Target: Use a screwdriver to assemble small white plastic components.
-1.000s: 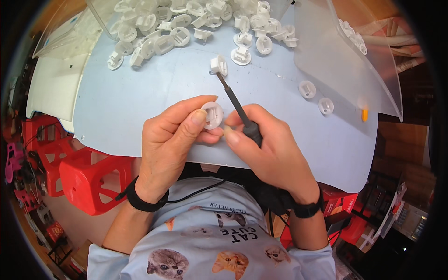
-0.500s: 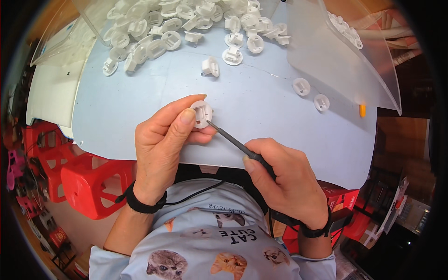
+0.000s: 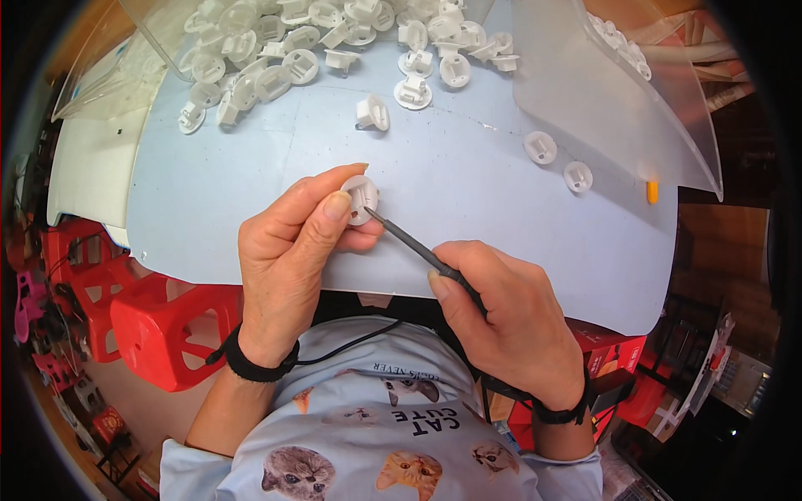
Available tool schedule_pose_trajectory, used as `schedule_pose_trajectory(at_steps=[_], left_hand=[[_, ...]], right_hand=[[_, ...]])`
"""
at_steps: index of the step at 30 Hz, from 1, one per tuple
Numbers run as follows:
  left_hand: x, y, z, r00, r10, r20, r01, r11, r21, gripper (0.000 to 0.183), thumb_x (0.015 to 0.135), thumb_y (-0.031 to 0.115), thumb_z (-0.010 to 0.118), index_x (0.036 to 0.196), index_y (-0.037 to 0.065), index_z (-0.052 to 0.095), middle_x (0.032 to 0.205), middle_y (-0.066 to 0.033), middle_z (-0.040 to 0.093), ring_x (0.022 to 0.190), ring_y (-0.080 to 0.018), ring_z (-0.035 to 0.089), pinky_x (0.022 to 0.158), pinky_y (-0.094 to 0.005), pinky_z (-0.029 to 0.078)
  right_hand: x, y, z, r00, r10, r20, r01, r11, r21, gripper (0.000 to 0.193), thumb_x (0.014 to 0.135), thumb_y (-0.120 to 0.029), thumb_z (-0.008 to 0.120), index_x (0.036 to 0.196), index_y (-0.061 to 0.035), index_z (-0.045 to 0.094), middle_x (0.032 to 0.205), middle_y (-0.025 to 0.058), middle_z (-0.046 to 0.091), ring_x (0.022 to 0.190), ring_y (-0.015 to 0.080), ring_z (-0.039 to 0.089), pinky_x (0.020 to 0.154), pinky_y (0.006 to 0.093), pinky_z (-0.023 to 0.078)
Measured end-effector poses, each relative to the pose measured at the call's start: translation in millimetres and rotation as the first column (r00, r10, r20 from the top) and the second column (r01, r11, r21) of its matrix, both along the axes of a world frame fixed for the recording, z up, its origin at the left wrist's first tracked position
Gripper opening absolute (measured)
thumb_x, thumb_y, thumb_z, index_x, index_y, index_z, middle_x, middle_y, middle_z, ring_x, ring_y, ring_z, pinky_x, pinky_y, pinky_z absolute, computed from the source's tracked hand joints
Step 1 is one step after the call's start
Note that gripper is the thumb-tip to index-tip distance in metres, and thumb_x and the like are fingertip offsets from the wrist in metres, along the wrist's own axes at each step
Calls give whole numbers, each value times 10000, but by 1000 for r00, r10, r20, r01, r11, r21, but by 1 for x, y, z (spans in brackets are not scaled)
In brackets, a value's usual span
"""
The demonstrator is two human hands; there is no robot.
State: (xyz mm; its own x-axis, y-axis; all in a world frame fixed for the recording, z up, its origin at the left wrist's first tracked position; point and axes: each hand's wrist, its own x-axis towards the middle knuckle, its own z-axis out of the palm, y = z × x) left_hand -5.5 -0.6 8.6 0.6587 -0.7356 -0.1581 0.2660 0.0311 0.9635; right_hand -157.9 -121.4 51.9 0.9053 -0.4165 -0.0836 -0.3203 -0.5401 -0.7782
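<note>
My left hand point(image 3: 292, 242) pinches a round white plastic part point(image 3: 361, 200) between thumb and fingers above the table. The part is a small disc with a rectangular recess in its face. My right hand point(image 3: 510, 321) is closed round a slim dark grey pointed tool point(image 3: 418, 250). Its tip meets the disc's face near the lower right of the recess. Whether the tool is a screwdriver or closed tweezers I cannot tell. Beyond my left hand, a single white part point(image 3: 373, 113) lies tilted on the blue-grey table point(image 3: 468, 200).
Many similar white parts point(image 3: 284, 67) are heaped at the far side. Two discs point(image 3: 540, 148) lie at the right, near an orange piece point(image 3: 652, 192). A clear plastic panel point(image 3: 585, 92) stands at the far right. Red stools point(image 3: 171, 334) are at the left.
The tool's tip has shifted slightly up and left on the disc's face, and my right hand has moved with it. My left hand keeps its hold.
</note>
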Motion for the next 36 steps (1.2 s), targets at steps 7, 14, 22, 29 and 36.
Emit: schedule_pose_trajectory(at_steps=[7, 14, 22, 29, 36], left_hand=[[0, 0, 1, 1000, 2, 19, -2, 1000, 27, 339, 971, 183, 536, 1215, -48, 577, 950, -114, 671, 751, -116, 652, 728, -223, 530], [-3, -1, 1, 999, 38, 17, -39, 998, 40, 328, 976, 178, 524, 1212, -42, 579, 965, -124, 673, 745, -109, 646, 732, -223, 527], [-1, 0, -1, 999, 33, 17, -34, 999, 36, 328, 977, 185, 521, 1206, -42, 582, 991, -144, 674, 735, -104, 643, 729, -219, 525], [-2, 0, 0, 998, 55, 20, -56, 998, 30, 299, 982, 172, 517, 1187, -25, 607, 907, -88, 672, 742, -90, 643, 718, -201, 510], [-2, 0, 0, 998, 52, 33, -53, 998, 23, 293, 985, 179, 513, 1182, -12, 616, 887, -82, 674, 734, -85, 642, 711, -203, 509]], right_hand=[[1, 8, 1, 999, -33, -43, 29, 995, -92, 112, 850, -57, 594, 941, -25, 537, 728, 132, 550, 599, 329, 560, 531, 392, 442], [3, 19, 2, 996, -58, -68, 51, 993, -104, 156, 857, -40, 598, 1001, -13, 545, 760, 160, 556, 635, 364, 557, 542, 399, 429], [6, 26, 5, 994, -24, -110, -7, 962, -274, 207, 816, -17, 594, 1018, -13, 547, 758, 131, 523, 611, 337, 544, 510, 392, 429], [9, 23, 8, 992, 27, -122, -62, 954, -294, 193, 783, 8, 595, 968, -3, 542, 745, 119, 518, 596, 311, 548, 492, 381, 422], [9, 8, 1, 1000, 10, -26, -8, 998, 55, 78, 874, -16, 538, 938, 25, 523, 673, 183, 538, 570, 351, 545, 517, 385, 411]])
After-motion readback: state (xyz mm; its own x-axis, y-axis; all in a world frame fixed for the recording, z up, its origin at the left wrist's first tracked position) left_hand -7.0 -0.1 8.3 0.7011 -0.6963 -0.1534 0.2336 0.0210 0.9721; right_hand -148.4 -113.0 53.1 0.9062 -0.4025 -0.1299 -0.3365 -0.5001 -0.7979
